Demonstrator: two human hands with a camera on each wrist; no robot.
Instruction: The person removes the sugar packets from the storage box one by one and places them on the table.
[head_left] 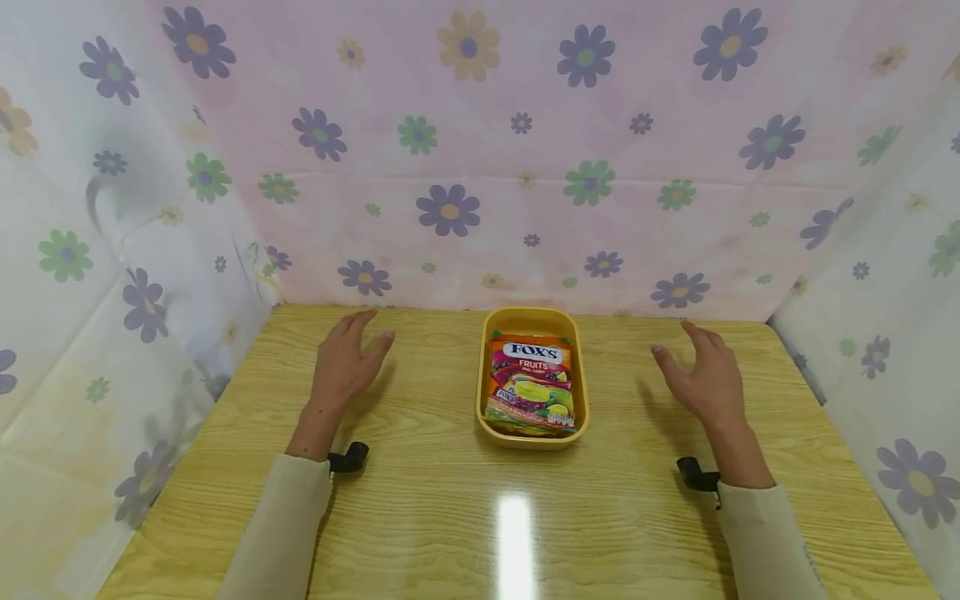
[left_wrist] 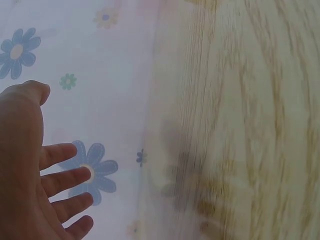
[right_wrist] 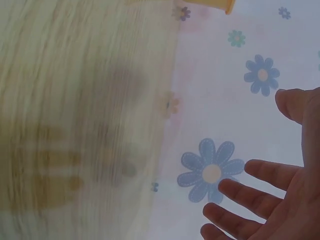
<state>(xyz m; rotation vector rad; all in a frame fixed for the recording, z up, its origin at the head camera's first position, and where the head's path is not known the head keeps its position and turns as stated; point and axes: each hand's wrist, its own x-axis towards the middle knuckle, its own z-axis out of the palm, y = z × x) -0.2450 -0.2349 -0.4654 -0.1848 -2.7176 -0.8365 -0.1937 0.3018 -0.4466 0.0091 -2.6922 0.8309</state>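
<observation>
Counting the tabletop: one yellow plastic tray (head_left: 532, 443) on the wood-grain table (head_left: 420, 517). Inside it, one FOX'S Fruits oral candy packet (head_left: 532, 387) lies face up; orange and green edges show behind it, but I cannot tell how many packets are stacked.
Pairs: two hands, two cream sleeves (head_left: 281, 525), two black wrist mounts (head_left: 349, 457), one per wrist.
Tray position: near the table's far edge, between the hands and well apart from both; print on the packet reads upright from the person's side.
Left hand (head_left: 347, 360): spread wide, thumb well away from the fingers, grasp free, raised over the table left of the tray.
Right hand (head_left: 707, 371): likewise wide, thumb toward the tray, fingers lightly bent and apart, grasp free, raised over the wood.
Flowered curtain (head_left: 517, 275): behind the table and along both sides, pink at the back, whiter at the sides.
Head view only: packet lettering, both sleeves, a white glare streak (head_left: 515, 542) on the near wood.
Wrist views: four separate fingers and a thumb on each hand; the right one also catches a tray corner at its top edge.
</observation>
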